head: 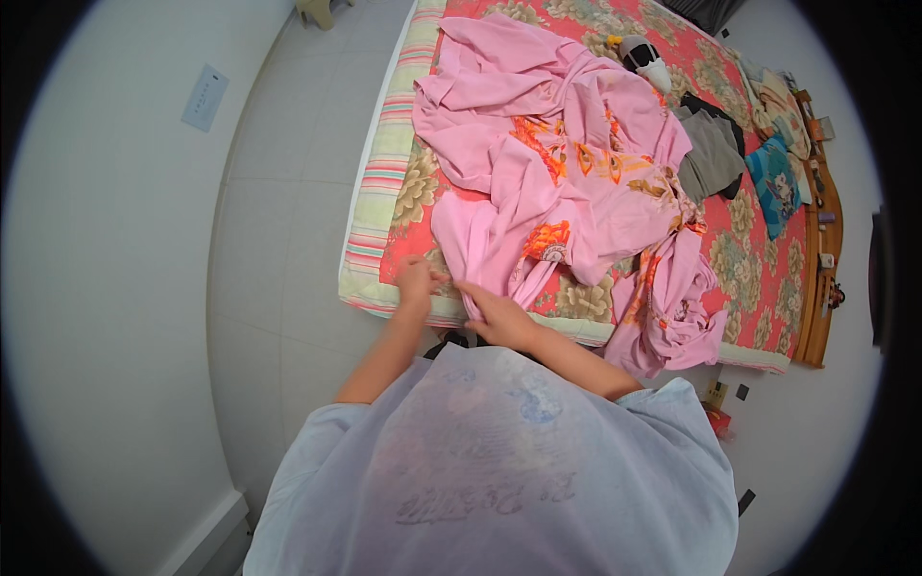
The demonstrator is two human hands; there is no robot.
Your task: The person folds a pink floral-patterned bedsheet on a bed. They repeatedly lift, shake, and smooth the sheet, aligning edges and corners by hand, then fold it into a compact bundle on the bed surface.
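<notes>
A large pink cloth (pixel 468 158) with orange and brown printed patterns lies crumpled over the bed (pixel 414 237), and part of it hangs over the edge nearest me on the right. My right hand (pixel 502 317) is at the near edge of the bed, on a gathered lower end of the cloth; whether its fingers grip the cloth cannot be made out. Just to its left, my left hand (pixel 416 279) is over the bed's corner beside the cloth, slightly blurred, with its fingers apart and nothing visible in them.
Farther right on the bed lie a grey garment (pixel 709 155) over a black one, a blue printed cushion (pixel 774 186) and a plush toy (pixel 645 61). A wooden headboard (pixel 821 288) holds small items. A white wall (pixel 130 252) stands left; a stool (pixel 320 11) is beyond.
</notes>
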